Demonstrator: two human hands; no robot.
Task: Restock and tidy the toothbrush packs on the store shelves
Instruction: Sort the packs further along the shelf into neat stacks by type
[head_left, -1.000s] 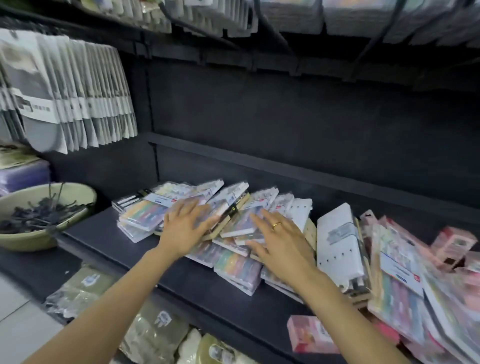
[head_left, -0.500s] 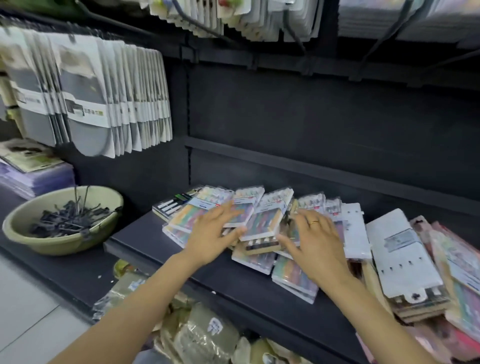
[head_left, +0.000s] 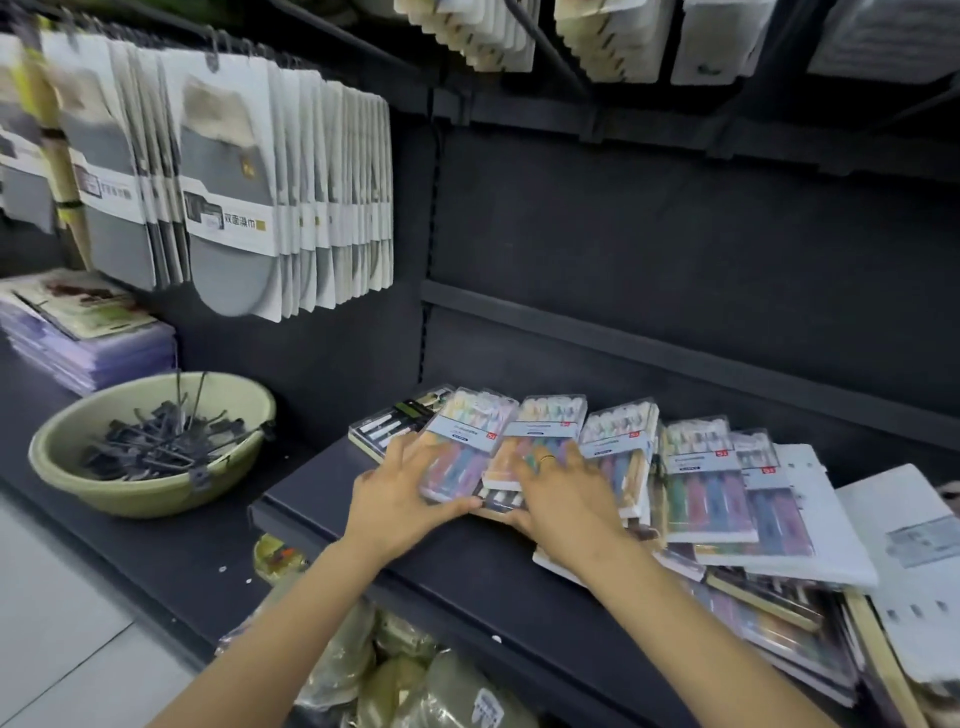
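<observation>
Toothbrush packs (head_left: 618, 457) lie fanned in an overlapping row on the dark shelf (head_left: 457, 566), and I judge I'm mid-tidy, squaring up the leftmost ones. My left hand (head_left: 400, 499) grips the end pack (head_left: 462, 447), thumb under its near edge; my right hand (head_left: 566, 499) presses flat, fingers spread, on its neighbour. Next: nudge edges flush (clear blisters, pastel handles).

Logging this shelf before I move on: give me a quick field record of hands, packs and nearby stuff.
left hand: holds the leftmost toothbrush pack
right hand: rests on the next pack, ring visible
pack row: overlapping, fanned along the shelf
right end: white packs piled untidily
bowl: holds dark hooks, left of the shelf
</observation>
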